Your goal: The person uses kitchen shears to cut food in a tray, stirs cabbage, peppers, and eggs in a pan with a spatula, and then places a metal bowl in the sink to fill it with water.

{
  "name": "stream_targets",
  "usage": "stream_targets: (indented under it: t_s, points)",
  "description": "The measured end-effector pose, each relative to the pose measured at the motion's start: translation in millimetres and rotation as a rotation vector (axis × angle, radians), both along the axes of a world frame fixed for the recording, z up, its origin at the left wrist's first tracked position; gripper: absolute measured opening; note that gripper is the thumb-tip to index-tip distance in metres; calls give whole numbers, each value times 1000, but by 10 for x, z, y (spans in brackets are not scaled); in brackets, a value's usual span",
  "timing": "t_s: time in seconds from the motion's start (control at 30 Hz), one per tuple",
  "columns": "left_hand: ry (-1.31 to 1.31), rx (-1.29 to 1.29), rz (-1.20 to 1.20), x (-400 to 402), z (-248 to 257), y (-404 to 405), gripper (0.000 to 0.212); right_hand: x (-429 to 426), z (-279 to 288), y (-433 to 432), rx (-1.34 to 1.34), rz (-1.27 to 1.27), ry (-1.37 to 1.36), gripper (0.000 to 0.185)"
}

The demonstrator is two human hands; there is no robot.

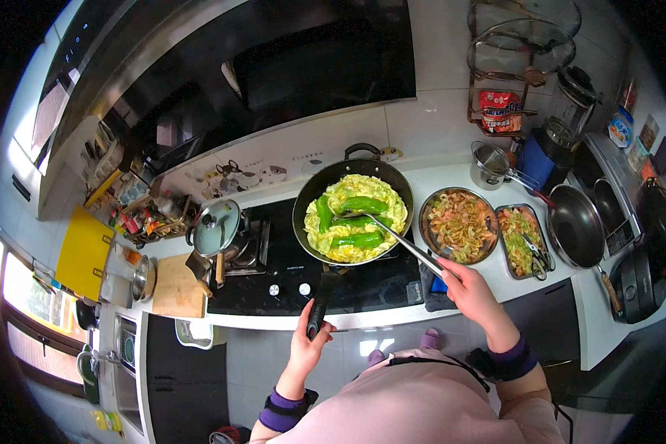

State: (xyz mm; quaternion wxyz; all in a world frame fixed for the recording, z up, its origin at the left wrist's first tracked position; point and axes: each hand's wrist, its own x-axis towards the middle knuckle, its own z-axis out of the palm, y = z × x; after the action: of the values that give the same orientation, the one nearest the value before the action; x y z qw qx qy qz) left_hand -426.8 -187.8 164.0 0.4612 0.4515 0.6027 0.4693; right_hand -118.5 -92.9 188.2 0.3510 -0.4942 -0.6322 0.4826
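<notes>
My left hand [307, 339] is closed around the black handle of a deep frying pan [298, 222], which sits over the right part of the black glass hob. Leafy pale green and yellow vegetable [389, 194] covers the pan's inside, with several long green peppers [357, 240] on top. My right hand [466, 286] grips a metal spatula [416, 251] by its shaft end. The spatula's head lies among the peppers near the pan's middle, partly hidden.
Right of the pan stand a round tray of chopped food [459, 223], a rectangular tray [514, 261] with scissors [534, 256] and an empty wok [575, 225]. To the left are a lidded pot [217, 227], a cleaver [197, 267] and a wooden cutting board [178, 286].
</notes>
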Motion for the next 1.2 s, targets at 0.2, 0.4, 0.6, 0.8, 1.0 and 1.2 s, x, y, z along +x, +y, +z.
stream_targets:
  t_s: [0.2,0.4,0.6,0.8,1.0,1.2]
  points:
    - [-14,5,-6,-2,-15,-16,60,-71,-75,42,63,-27,13,33]
    - [-24,16,16,-4,-50,-7,60,-186,-17,77,186,24,10,34]
    - [-7,11,-1,-7,-45,-3,60,-331,-130,192,424,41,-269,36]
    - [-20,28,1,-2,-71,-11,60,-271,47,100,450,23,-302,38]
    - [-27,11,11,-17,-83,1,61,-528,23,161,481,67,-267,37]
    - [-29,16,6,-9,-64,-10,60,-644,-4,173,514,76,-438,39]
